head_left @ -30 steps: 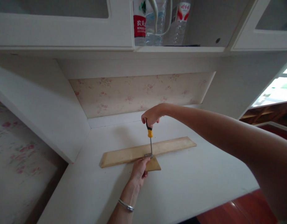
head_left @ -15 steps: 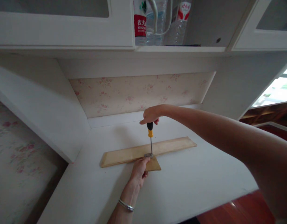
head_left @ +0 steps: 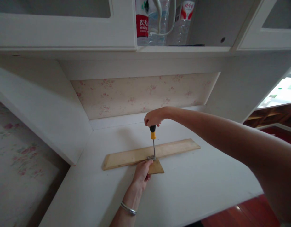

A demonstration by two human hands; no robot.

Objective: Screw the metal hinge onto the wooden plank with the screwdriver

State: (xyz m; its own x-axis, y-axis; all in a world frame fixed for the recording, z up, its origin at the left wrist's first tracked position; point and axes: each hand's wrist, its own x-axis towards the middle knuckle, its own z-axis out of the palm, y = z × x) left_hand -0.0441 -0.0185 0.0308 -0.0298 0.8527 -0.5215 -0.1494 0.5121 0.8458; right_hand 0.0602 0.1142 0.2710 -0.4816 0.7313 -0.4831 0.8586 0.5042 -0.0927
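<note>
Right hand (head_left: 153, 117) is clenching the screwdriver (head_left: 153, 140) top again, having loosened a moment ago; tool standing upright mid-frame on the bracket (head_left: 150, 157). Left hand (head_left: 141, 174) is pinning the small wood piece (head_left: 156, 168) against the long strip (head_left: 145, 153). Desk (head_left: 195, 189) is lying open toward lower right.

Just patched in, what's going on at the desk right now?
A person's right hand grips the handle of a screwdriver held upright, its tip on a small metal bracket where a long wooden strip meets a short wooden piece. The left hand steadies the wood at the bracket. Everything lies on a white desk.
</note>
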